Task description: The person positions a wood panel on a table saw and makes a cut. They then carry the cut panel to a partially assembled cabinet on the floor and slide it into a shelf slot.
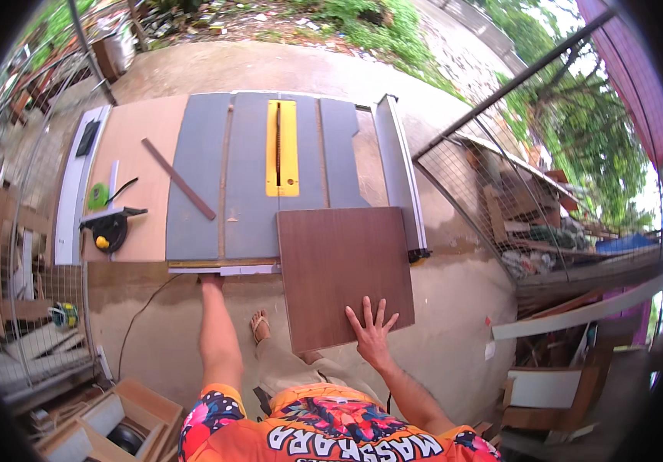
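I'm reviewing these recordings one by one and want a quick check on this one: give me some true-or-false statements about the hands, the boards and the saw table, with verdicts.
1. The right hand lies with fingers spread on the brown board. True.
2. Both hands are on top of the brown board. False: only the right is; the left hand is at the front edge of the saw table, mostly hidden.
3. A narrow brown strip lies across the seam between the pale wooden panel and the grey tabletop. True.
4. The brown board covers the yellow insert. False: the insert is in full view beyond the board.
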The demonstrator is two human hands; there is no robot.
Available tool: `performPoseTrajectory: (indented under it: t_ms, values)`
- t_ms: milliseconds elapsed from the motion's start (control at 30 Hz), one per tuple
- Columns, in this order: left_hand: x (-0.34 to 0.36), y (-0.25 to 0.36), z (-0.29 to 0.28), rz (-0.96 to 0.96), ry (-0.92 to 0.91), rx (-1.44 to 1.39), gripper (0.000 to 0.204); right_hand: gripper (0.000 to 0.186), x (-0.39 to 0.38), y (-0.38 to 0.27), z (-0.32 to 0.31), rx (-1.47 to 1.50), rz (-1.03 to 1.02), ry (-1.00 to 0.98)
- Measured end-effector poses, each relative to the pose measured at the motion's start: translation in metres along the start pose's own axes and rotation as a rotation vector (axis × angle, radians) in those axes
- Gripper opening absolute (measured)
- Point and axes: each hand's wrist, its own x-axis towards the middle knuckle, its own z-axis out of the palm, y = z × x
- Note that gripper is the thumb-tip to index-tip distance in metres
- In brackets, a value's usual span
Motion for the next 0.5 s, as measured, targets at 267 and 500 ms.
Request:
performPoseTrajectory:
  t_ms: [267,500]
  values:
    - [0.011,0.023,-0.006,0.033,-0.036,0.044,0.040,0.094,0.005,-0.003,0.002,0.026,-0.021,0.081]
    - [-0.129,-0.035,-0.001,0.044,0.069,0.775,0.029,0.099,-0.007,-0.004,0.000,0.069,0.032,0.038]
